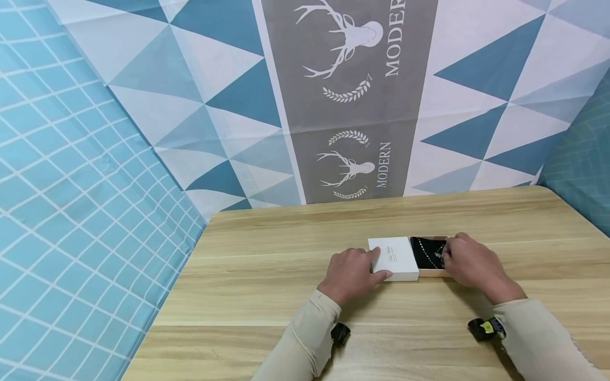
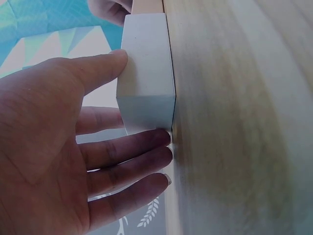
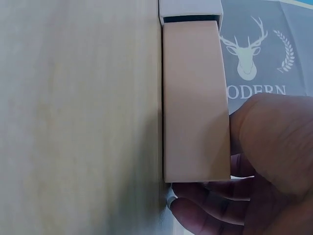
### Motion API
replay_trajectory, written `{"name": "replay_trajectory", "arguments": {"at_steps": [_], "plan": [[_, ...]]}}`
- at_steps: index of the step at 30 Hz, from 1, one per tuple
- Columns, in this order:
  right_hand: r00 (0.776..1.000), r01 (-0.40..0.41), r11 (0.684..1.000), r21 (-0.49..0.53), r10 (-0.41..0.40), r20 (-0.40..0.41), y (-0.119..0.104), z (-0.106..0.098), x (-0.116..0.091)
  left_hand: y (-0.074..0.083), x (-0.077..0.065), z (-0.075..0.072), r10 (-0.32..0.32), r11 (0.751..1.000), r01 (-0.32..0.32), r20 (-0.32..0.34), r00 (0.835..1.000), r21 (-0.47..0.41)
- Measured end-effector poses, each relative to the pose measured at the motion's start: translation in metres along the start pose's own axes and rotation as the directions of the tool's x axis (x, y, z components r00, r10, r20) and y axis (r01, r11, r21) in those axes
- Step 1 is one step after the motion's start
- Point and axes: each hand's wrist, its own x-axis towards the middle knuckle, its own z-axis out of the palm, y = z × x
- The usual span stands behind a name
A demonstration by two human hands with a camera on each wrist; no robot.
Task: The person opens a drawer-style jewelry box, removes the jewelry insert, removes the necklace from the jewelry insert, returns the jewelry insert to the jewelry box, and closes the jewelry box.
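Hands at either end of a slide-out jewellery box

The left hand (image 1: 351, 272) holds the white box sleeve (image 1: 396, 259) at its left end, the thumb against the near side and the index finger at the top; the remaining fingers extend loosely, fairly straight and slightly parted, past the end. The right hand (image 1: 474, 263), fingers curled, pinches the right end of the pinkish drawer (image 3: 195, 103), its fingertips bent around the end wall; the thumb's exact contact is hidden.

The drawer stands partly out of the sleeve, between the two hands. A black insert (image 1: 421, 260) shows in it, bearing a beaded chain (image 1: 425, 252), just left of the right hand's knuckles. Sleeve and drawer lie flat, in line, on the wooden table (image 1: 257, 296).
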Motion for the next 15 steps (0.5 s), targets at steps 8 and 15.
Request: {"name": "replay_trajectory", "arguments": {"at_steps": [8, 15], "plan": [[1.0, 0.014, 1.0, -0.005, -0.014, -0.024, 0.0025, 0.0024, -0.0013, 0.0004, 0.0001, 0.0014, 0.007, 1.0, -0.007, -0.003, 1.0, 0.001], [0.998, 0.03, 1.0, 0.0, -0.03, -0.055, 0.0026, 0.0032, -0.0008, -0.0008, -0.0007, 0.0015, 0.007, 1.0, -0.007, -0.009, 1.0, 0.003]]}}
